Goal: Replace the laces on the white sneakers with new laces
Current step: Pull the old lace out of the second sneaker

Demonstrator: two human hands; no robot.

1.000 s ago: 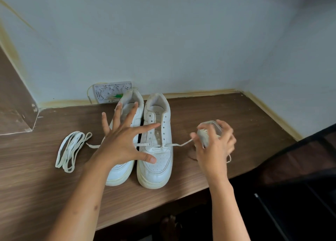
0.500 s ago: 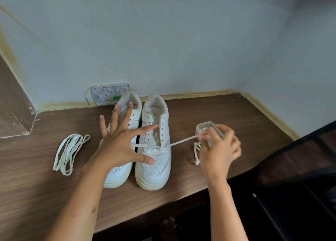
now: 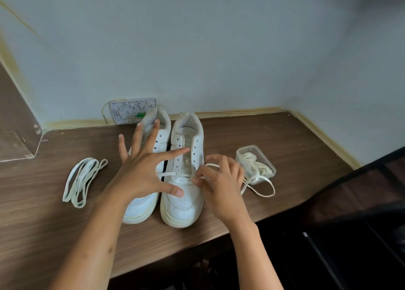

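The right sneaker [image 3: 183, 180] stands toe toward the person on the wooden shelf [image 3: 274, 140], smooth white leather, eyelets mostly bare. A flat cream lace [image 3: 168, 174] crosses its lowest eyelets. The right hand [image 3: 221, 184] pinches that lace beside the eyelet, probably to feed it through. The left hand [image 3: 142, 169], fingers spread straight, steadies both shoes. Right of the sneaker sits a clear plastic tub [image 3: 255, 162] of laces; left of its twin [image 3: 144, 180], a loose bundle [image 3: 82, 180].

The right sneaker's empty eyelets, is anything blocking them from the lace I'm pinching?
Partly. The left hand is spread over both sneakers, and its index finger lies across the right sneaker around the middle eyelets. The right hand pinches the lace at the lowest eyelet; the upper eyelets look uncovered.
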